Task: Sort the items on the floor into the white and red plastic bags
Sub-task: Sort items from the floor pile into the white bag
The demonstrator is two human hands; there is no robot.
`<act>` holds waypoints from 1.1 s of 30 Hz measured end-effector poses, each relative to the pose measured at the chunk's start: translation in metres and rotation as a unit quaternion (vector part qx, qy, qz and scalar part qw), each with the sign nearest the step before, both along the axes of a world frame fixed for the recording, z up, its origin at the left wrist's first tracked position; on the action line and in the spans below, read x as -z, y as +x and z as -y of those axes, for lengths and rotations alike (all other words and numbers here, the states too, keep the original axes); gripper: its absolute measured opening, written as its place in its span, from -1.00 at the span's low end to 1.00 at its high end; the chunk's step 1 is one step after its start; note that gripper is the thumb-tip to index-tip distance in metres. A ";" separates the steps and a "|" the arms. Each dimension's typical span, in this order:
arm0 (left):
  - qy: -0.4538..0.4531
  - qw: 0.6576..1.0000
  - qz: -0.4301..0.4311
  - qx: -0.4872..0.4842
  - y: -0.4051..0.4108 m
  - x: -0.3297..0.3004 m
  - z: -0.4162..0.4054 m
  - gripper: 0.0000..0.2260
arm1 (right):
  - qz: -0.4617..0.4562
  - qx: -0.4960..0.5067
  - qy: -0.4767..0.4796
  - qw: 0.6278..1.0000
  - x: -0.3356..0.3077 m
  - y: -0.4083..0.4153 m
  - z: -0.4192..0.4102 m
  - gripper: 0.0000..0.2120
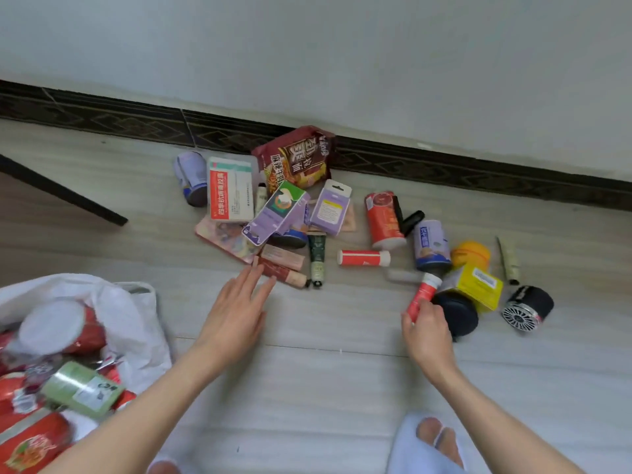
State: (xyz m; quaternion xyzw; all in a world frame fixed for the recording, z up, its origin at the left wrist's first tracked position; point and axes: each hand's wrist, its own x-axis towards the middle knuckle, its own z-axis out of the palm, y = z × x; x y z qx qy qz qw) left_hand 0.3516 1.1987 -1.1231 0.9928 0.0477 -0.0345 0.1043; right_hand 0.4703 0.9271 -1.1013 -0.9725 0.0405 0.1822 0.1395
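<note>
A pile of packaged items lies on the wood-look floor by the wall. My right hand grips a small red tube with a white cap, lifted beside a yellow box. My left hand is open with fingers spread, its fingertips next to a brown-pink tube. The white plastic bag lies open at lower left, holding red cans, red packets and a green box. No separate red bag can be made out.
The pile includes a dark red noodle packet, a red-and-white medicine box, purple boxes, a red can, a blue can, an orange ball and a black round speaker. A black table leg slants at left. My slippered foot is below.
</note>
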 end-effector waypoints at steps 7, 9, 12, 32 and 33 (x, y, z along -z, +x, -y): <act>0.043 0.998 0.023 0.029 0.049 0.022 0.011 -0.26 | 0.056 0.179 0.101 0.977 0.028 0.004 -0.014 -0.56; 0.047 0.999 0.022 -0.012 0.054 0.026 0.013 -0.31 | 0.061 0.234 0.141 0.960 0.030 0.007 -0.021 -0.54; 0.081 0.995 0.042 -0.029 0.061 0.026 0.013 -0.45 | 0.073 0.307 0.191 0.930 0.036 0.017 -0.029 -0.52; -0.094 0.990 -0.013 -0.105 -0.026 0.007 0.012 -0.62 | -0.007 0.206 0.302 0.931 0.014 -0.040 -0.055 -0.75; -0.116 0.985 0.001 -0.131 -0.033 0.000 0.011 -0.60 | -0.015 0.190 0.313 0.931 0.010 -0.047 -0.062 -0.73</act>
